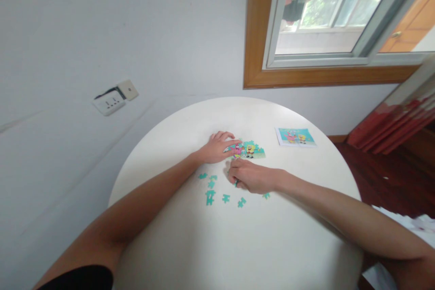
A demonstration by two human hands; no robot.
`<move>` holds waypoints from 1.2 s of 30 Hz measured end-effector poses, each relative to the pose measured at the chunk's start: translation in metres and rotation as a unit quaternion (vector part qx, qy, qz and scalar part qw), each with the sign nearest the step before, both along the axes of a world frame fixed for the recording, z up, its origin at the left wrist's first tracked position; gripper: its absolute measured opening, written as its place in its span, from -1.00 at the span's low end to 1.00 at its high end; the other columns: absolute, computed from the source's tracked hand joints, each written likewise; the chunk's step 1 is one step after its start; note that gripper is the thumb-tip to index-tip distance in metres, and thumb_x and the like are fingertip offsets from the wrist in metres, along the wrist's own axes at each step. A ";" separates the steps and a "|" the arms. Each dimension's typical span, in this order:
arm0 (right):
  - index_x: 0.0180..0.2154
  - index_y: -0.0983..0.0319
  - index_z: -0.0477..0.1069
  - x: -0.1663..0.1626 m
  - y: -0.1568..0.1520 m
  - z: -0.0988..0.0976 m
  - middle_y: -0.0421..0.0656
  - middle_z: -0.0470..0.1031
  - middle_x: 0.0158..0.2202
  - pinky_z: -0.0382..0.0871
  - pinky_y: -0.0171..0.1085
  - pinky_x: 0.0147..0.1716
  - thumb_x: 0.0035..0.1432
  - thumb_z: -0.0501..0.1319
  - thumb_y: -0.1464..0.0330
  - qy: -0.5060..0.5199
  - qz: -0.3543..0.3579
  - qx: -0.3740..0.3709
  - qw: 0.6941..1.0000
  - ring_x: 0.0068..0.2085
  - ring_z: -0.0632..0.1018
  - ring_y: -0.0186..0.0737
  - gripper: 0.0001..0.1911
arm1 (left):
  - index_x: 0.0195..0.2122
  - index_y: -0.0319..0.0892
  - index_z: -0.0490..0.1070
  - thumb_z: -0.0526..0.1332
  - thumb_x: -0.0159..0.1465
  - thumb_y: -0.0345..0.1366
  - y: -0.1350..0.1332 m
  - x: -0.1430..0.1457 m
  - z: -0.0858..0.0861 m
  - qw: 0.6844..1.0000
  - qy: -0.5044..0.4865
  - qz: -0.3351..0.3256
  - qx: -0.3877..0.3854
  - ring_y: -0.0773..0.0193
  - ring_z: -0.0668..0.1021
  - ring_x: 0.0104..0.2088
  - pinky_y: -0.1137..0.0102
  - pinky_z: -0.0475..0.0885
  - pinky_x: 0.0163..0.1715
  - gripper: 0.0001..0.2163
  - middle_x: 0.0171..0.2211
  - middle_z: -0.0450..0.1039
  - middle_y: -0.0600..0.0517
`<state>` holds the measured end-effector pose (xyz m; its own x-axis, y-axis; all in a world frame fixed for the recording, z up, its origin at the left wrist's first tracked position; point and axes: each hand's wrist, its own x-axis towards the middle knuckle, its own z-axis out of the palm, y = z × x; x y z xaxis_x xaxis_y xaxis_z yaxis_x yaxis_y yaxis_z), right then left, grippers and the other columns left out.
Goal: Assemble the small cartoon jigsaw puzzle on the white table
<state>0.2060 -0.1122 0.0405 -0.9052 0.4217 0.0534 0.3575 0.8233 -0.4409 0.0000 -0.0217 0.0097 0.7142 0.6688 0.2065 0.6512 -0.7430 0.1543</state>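
Observation:
My left hand point(219, 147) lies with its fingers spread over the left side of a partly joined jigsaw puzzle point(258, 151), which shows a pink figure and a yellow square figure. Just below the puzzle, my right hand point(249, 176) is closed, its fingers curled down toward the table. A bit of a teal puzzle piece point(236, 183) shows at its fingertips; the hand covers the rest. Loose teal pieces are scattered nearer to me, among them one piece point(226, 198) and another piece point(241, 202). Part of a further piece point(266, 195) shows beside my right wrist.
A picture card point(297, 137) with the same two figures lies at the right on the round white table point(190, 244). Behind the table stand a wall with a socket point(109, 102) and a wood-framed window point(254, 22). A red and white curtain point(397, 122) hangs at the right.

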 end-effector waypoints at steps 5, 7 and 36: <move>-0.27 0.27 0.38 -0.001 -0.002 0.000 -0.08 0.44 -0.27 0.24 -0.19 -0.07 0.08 0.18 0.62 0.014 0.025 0.008 1.000 -0.17 0.41 -0.16 -0.82 | 0.25 0.19 0.29 -0.02 0.40 0.13 0.001 0.000 -0.002 1.000 0.001 0.000 0.005 0.02 0.28 0.13 0.06 0.17 0.11 -0.54 0.14 0.29 -0.04; -0.29 0.27 0.38 -0.002 -0.001 0.001 -0.11 0.45 -0.31 0.26 -0.22 -0.10 0.09 0.17 0.62 0.046 0.037 -0.021 0.998 -0.21 0.41 -0.20 -0.83 | 0.26 0.20 0.28 -0.02 0.40 0.12 0.002 -0.001 -0.004 1.000 0.001 0.000 0.004 0.01 0.28 0.13 0.06 0.17 0.11 -0.54 0.15 0.29 -0.04; -0.27 0.30 0.48 0.047 0.114 -0.034 -0.21 0.46 -0.51 0.37 -0.30 -0.44 -0.08 0.29 0.33 0.324 -0.316 -0.186 0.872 -0.49 0.47 -0.30 -0.73 | 0.23 0.18 0.32 -0.05 0.39 0.17 -0.001 0.003 -0.002 1.000 0.013 0.010 0.004 0.01 0.27 0.14 0.09 0.17 0.12 -0.52 0.16 0.27 -0.04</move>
<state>0.2526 0.0018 0.0067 -0.3154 0.9230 0.2203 0.2642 0.3084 -0.9138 0.0032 -0.0223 0.0078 0.7064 0.6808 0.1937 0.6691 -0.7316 0.1309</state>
